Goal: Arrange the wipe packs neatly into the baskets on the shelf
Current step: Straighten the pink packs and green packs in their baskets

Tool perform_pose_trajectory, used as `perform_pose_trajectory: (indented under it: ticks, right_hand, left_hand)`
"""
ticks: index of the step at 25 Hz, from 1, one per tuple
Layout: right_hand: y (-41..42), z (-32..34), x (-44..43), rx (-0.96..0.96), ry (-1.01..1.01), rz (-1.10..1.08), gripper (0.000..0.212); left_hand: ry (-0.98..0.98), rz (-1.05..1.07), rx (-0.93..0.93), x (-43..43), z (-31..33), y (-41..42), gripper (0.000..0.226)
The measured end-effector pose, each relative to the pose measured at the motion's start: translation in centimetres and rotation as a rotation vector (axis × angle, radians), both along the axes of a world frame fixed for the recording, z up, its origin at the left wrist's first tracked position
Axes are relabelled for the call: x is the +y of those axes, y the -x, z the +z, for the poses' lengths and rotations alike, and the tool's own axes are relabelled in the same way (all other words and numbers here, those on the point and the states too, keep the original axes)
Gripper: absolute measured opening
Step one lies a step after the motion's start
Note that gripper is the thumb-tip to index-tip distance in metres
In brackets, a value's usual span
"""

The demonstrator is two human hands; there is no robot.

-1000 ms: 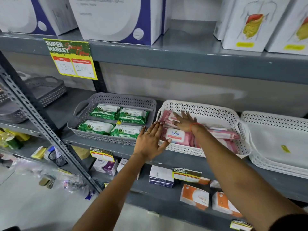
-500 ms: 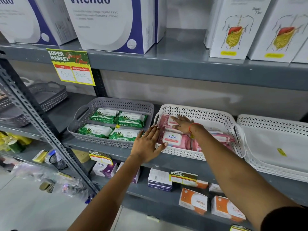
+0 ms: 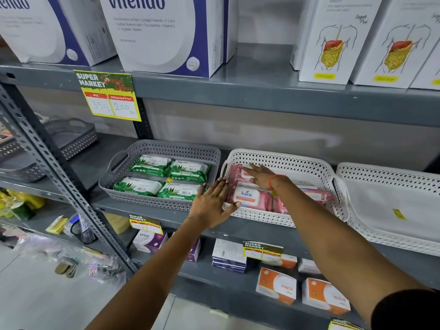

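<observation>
A grey basket (image 3: 123, 160) on the middle shelf holds several green wipe packs (image 3: 189, 170) in neat rows. Beside it, a white basket (image 3: 292, 163) holds several pink wipe packs (image 3: 252, 198). My left hand (image 3: 212, 206) lies flat against the white basket's left front corner, fingers apart, thumb on the rim. My right hand (image 3: 260, 176) rests palm down on a pink pack at the back left of that basket, fingers spread. A second white basket (image 3: 385, 177) at the right holds no packs, only a small yellow sticker.
Large white boxes (image 3: 166, 32) stand on the shelf above, over a yellow price tag (image 3: 109, 96). Small boxes (image 3: 276, 284) fill the shelf below. A grey slotted upright (image 3: 47, 163) runs diagonally at left, with dark baskets (image 3: 71, 136) behind it.
Both hands stay on the white basket and its pink packs. The right hand has slid slightly toward the back-left pack. The view has tilted up a little.
</observation>
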State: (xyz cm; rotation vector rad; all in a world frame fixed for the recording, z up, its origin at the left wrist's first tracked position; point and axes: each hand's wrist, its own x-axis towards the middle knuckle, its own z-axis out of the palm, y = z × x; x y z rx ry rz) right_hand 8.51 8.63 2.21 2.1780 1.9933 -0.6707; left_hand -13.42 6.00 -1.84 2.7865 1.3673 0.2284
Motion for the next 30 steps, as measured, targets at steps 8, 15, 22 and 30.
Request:
perform_pose_trajectory:
  ticks: [8, 15, 22, 30]
  right_hand:
    - [-0.7, 0.9, -1.5, 0.193, -0.308, -0.112, 0.065]
    - [-7.6, 2.5, -8.7, 0.226, -0.354, -0.75, 0.043]
    - [-9.0, 2.3, -8.9, 0.111, -0.325, -0.679, 0.046]
    - [-9.4, -2.2, -5.8, 0.044, -0.023, -0.378, 0.094]
  left_hand:
    - [-0.014, 0.003, -0.043, -0.6, 0.9, -1.3, 0.087]
    - [-0.015, -0.158, -0.028, -2.5, 0.0, -7.3, 0.08]
    - [-0.104, -0.149, -0.065, -2.4, -0.9, -7.5, 0.088]
    - [-0.133, -0.132, -0.083, -2.6, -0.9, -7.5, 0.083]
